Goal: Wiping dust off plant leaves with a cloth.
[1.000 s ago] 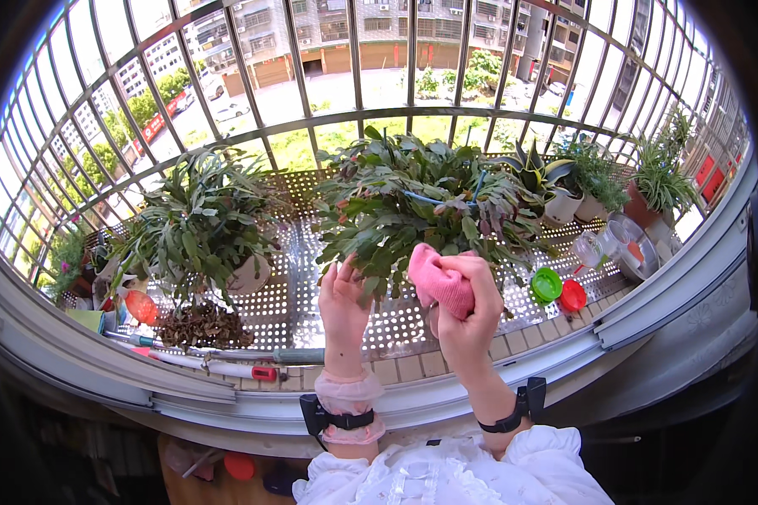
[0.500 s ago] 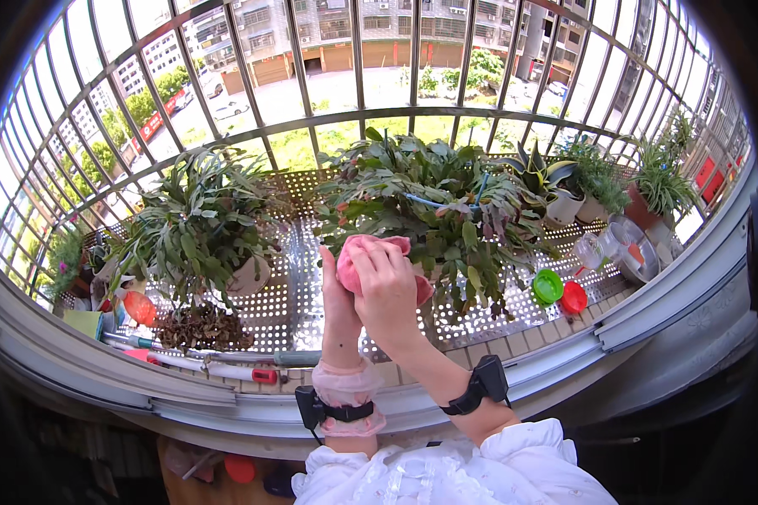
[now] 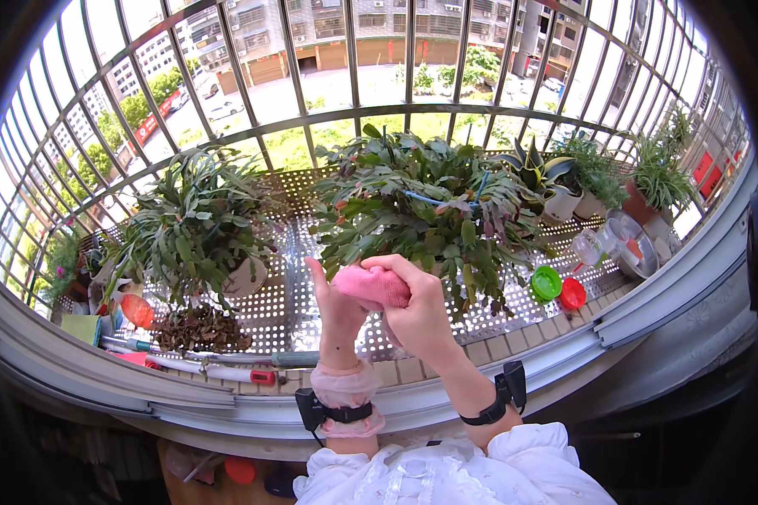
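Note:
A folded pink cloth (image 3: 372,287) is bunched in my right hand (image 3: 417,313), whose thumb and fingers close around its right end. The cloth's left end rests against my left hand (image 3: 338,313). That hand is open, with one digit stretched up and away from the cloth; its other fingers are partly hidden behind the cloth. Both hands are held in front of a large leafy potted plant (image 3: 429,194), above the perforated metal shelf (image 3: 303,261).
Another bushy plant (image 3: 189,223) stands to the left, with dry leaves (image 3: 200,328) before it. Green (image 3: 547,284) and red (image 3: 573,293) small bowls lie at right. Smaller potted plants stand behind them. Metal bars (image 3: 354,67) enclose the far side; a window track (image 3: 556,358) runs nearer me.
My right hand has turned and moved slightly right and down, from lying over the cloth to gripping its right end. More of the cloth shows. My left hand has shifted slightly down.

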`<state>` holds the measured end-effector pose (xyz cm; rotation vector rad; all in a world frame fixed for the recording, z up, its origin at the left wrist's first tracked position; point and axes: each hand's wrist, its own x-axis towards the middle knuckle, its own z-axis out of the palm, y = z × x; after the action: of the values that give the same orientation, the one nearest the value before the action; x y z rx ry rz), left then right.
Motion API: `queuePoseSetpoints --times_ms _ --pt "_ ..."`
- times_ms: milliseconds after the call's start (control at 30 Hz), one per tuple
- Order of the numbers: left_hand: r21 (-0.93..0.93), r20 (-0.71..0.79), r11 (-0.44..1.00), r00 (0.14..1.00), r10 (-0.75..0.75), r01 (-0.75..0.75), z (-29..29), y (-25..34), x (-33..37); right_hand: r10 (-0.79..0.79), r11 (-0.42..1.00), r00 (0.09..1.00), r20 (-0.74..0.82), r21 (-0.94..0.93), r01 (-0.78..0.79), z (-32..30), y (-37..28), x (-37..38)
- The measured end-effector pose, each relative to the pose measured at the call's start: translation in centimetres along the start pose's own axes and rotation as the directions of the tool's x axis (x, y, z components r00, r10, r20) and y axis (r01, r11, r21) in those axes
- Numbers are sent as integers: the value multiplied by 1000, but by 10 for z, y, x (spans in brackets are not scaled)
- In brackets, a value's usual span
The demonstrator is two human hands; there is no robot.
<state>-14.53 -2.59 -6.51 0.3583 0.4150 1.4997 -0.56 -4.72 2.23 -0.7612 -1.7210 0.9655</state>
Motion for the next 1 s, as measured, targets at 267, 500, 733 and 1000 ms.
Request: queuePoseSetpoints --times_ms 267,500,733,1000 --pt "59 -23 998 999 27 -26 19 2 -1 -363 722 913 -188 -676 148 2 36 34" --pt "-2 57 983 981 183 -183 24 -3 -10 -286 770 956 -73 -610 184 40 32 7" --pt "-163 157 979 976 152 -126 4 -4 -10 -308 850 951 -23 -456 264 42 28 -14" --pt "-173 343 982 929 138 -81 -1 -11 -20 -234 952 969 83 -181 245 19 18 -28"
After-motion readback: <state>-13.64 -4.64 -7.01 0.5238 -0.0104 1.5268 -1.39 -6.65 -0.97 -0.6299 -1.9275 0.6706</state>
